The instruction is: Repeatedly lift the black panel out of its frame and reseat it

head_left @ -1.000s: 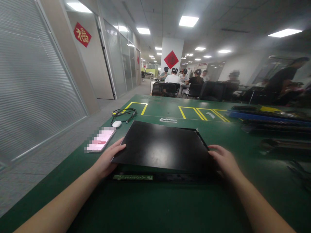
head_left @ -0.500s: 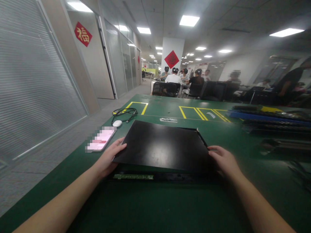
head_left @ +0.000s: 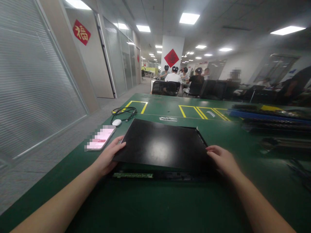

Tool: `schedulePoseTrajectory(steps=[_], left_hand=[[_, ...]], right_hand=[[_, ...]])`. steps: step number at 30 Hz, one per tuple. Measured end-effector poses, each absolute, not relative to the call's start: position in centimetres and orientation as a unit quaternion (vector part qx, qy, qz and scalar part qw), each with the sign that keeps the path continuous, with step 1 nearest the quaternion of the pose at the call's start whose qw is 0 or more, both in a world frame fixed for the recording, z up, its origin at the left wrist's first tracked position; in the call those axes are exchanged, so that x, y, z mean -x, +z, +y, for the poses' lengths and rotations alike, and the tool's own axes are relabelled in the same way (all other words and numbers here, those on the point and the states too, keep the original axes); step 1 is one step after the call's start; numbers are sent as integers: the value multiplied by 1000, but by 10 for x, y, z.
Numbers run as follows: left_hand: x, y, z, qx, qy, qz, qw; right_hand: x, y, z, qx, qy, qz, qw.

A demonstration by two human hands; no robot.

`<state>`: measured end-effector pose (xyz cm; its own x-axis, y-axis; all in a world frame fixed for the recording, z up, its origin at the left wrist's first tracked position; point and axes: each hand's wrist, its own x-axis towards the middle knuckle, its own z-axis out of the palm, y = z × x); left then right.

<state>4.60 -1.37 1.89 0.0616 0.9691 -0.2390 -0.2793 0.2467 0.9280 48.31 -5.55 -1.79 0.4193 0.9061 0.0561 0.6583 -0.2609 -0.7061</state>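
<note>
A thin, dark flat panel (head_left: 155, 144) with a soft light reflection lies tilted between my hands. My left hand (head_left: 110, 157) grips its left edge, thumb on top and fingers beneath. My right hand (head_left: 222, 158) pinches the right edge, where the panel meets a black frame (head_left: 202, 139); the lower fingers are hidden. Under the panel's near edge shows a dark strip of the frame with a narrow green circuit board (head_left: 133, 175). Most of what lies beneath the panel is covered.
A phone (head_left: 100, 138), a white mouse (head_left: 117, 122) and a coiled black cable (head_left: 124, 112) lie at left on the green table (head_left: 155, 207). Small pale strips (head_left: 168, 119) sit beyond the panel. Long dark parts (head_left: 277, 126) are stacked at right. Several people sit further back.
Both hands keep their hold on the panel, which has hardly moved. The whole view has shifted very slightly.
</note>
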Motion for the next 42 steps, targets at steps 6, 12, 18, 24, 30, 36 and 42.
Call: schedulePoseTrajectory(steps=[6,12,18,24,30,36,42], left_hand=[[-48,22,-15,-354,490,487,630],[-46,17,-13,-363,491,479,631],[-47,17,-13,-361,487,480,634],[-45,14,-11,-368,484,471,639],[-45,13,-11,-369,487,469,638],[-44,14,-12,-374,479,467,642],[-45,15,-12,-375,481,476,634]], right_hand=[[-484,-20,-55,772,181,-513,328],[-485,-20,-55,781,174,-512,312],[-487,-21,-54,787,162,-517,295],[-486,-19,-55,785,161,-521,294],[-484,-15,-56,784,148,-528,291],[-484,-15,-57,778,140,-539,291],[-483,-13,-57,781,152,-535,285]])
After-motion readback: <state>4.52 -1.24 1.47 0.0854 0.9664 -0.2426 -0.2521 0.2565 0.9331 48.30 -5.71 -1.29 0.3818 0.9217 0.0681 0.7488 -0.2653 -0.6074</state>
